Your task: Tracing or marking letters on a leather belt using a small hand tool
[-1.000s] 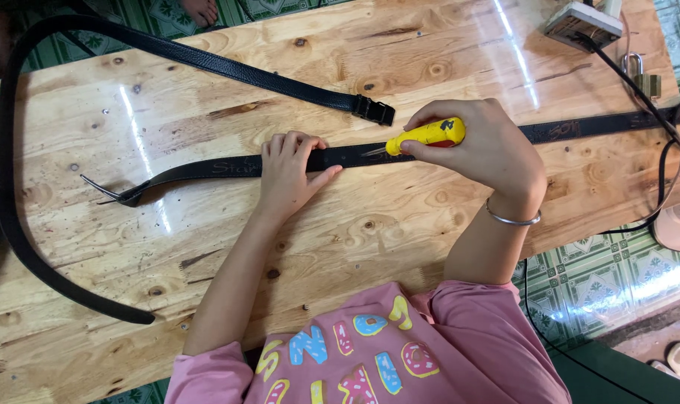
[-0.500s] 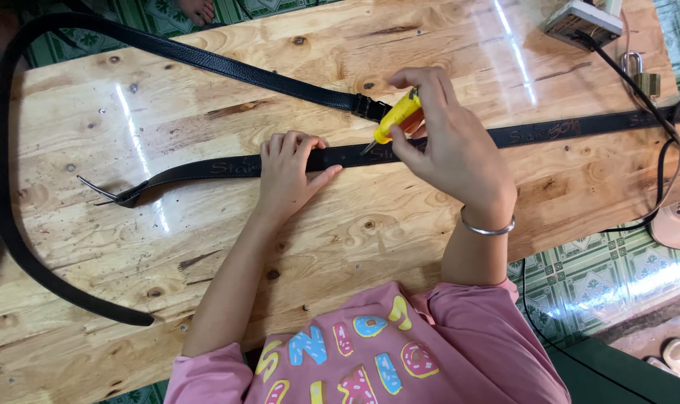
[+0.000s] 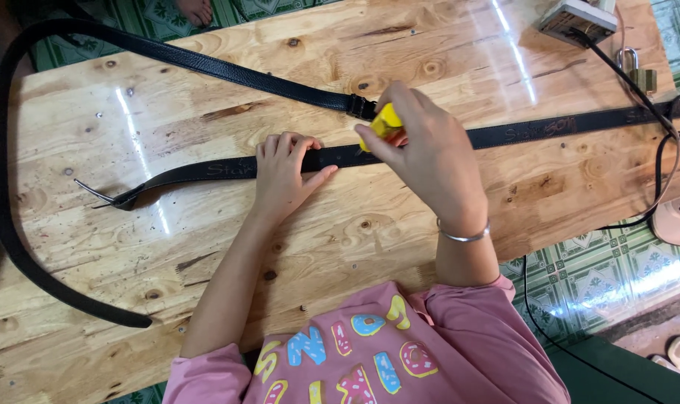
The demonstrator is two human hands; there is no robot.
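A black leather belt (image 3: 579, 127) lies flat across the wooden table (image 3: 205, 247), running from a metal end at the left to the right edge. My left hand (image 3: 284, 176) presses flat on this belt near its middle. My right hand (image 3: 429, 161) is closed around a yellow-handled cutter (image 3: 385, 123), held upright just above the belt, right of my left hand. A second black belt (image 3: 205, 63) curves from the top middle around the table's left side, its buckle end (image 3: 361, 106) close to the cutter.
A small grey box with a cable (image 3: 575, 19) sits at the table's top right corner, with a brass padlock (image 3: 639, 75) beside it. Black cables (image 3: 657, 179) trail off the right edge. Green patterned floor tiles (image 3: 616, 277) show below. A bare foot (image 3: 198, 9) is at the top.
My right hand has lifted and swung left, tipping the yellow cutter from lying along the belt to nearly upright. My left hand has stayed on the belt.
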